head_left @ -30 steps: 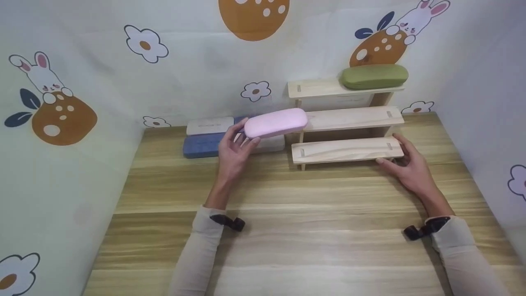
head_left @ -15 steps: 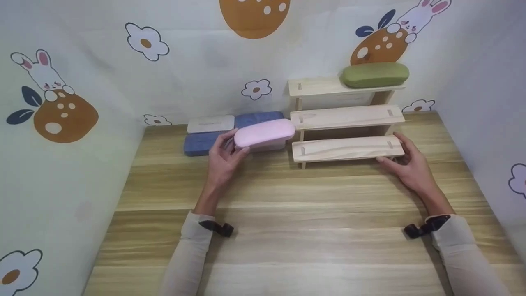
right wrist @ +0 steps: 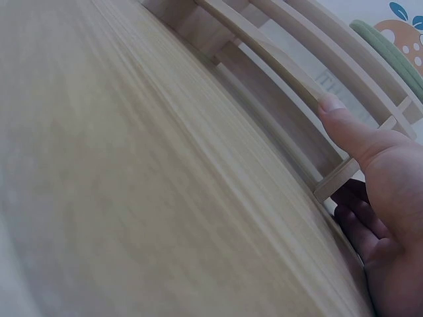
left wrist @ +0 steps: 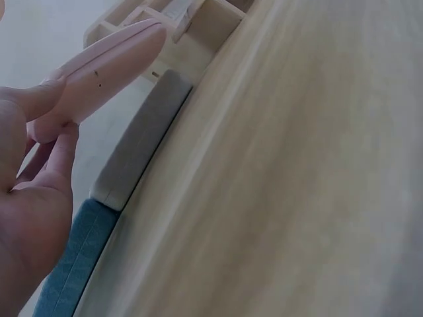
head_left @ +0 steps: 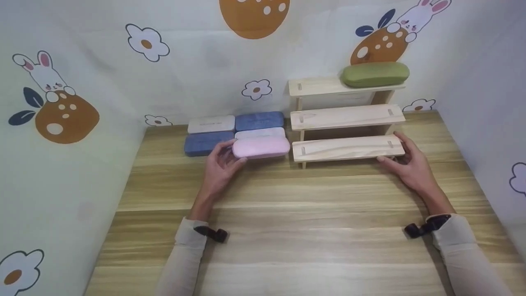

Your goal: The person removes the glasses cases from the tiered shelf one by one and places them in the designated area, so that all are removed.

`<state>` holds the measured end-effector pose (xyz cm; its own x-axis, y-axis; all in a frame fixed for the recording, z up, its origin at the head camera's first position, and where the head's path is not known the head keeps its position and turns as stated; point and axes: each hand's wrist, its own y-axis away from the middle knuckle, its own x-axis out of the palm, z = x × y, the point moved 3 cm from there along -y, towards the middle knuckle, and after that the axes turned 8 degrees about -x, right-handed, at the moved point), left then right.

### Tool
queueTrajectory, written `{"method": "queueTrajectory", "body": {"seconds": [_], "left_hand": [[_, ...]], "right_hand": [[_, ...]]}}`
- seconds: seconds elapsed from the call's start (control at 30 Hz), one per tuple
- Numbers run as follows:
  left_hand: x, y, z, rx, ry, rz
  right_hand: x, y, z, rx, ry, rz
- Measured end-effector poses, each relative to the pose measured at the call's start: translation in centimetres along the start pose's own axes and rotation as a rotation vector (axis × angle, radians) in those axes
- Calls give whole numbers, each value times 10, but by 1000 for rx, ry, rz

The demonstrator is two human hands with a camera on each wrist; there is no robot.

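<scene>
My left hand (head_left: 222, 166) pinches the left end of a pink glasses case (head_left: 261, 146) between thumb and fingers. In the left wrist view the pink case hangs tilted, apart from the grey-white glasses case (left wrist: 142, 142) lying on the table. At the right, my right hand (head_left: 413, 166) grips the right end of the lowest tier of a three-tier wooden rack (head_left: 348, 149). Its thumb lies at the front edge of the board in the right wrist view, and its other fingers are partly hidden behind the side leg. A green glasses case (head_left: 376, 75) rests on the top tier.
Left of the rack lie a white case (head_left: 211, 123), a blue case (head_left: 259, 120) and a second blue case (head_left: 207, 144), close together on the wooden table (head_left: 312, 230). A patterned wall covering (head_left: 197, 78) stands behind them, with further panels at both sides.
The left hand has moved the pink case left and towards me, away from the middle tier, and it is now lower and more level. The right hand has stayed on the rack.
</scene>
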<state>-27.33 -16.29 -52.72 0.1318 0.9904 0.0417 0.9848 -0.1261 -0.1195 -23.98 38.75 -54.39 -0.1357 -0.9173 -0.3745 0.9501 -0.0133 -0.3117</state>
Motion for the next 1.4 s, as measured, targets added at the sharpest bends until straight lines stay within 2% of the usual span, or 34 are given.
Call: {"method": "queueTrajectory", "body": {"seconds": [0.2, 0.53, 0.63, 0.87, 1.03, 1.17, 1.4], "left_hand": [[-1, 5, 5, -43, -2, 22], [-1, 5, 11, -106, -25, 51], [-2, 5, 11, -126, -63, 60], [-10, 5, 12, -169, -227, 71], [-13, 5, 14, -162, -307, 68], [-13, 4, 13, -127, -358, 59], [-15, 3, 12, -118, -385, 59]], "right_hand": [[0, 1, 0, 10, 24, 0], [0, 0, -1, 4, 38, -4], [0, -1, 0, 0, 35, -6], [0, 0, 0, -7, 22, -11], [1, 0, 0, 12, 33, -8], [0, 0, 0, 12, 48, -2], [0, 0, 0, -6, 45, -2]]}}
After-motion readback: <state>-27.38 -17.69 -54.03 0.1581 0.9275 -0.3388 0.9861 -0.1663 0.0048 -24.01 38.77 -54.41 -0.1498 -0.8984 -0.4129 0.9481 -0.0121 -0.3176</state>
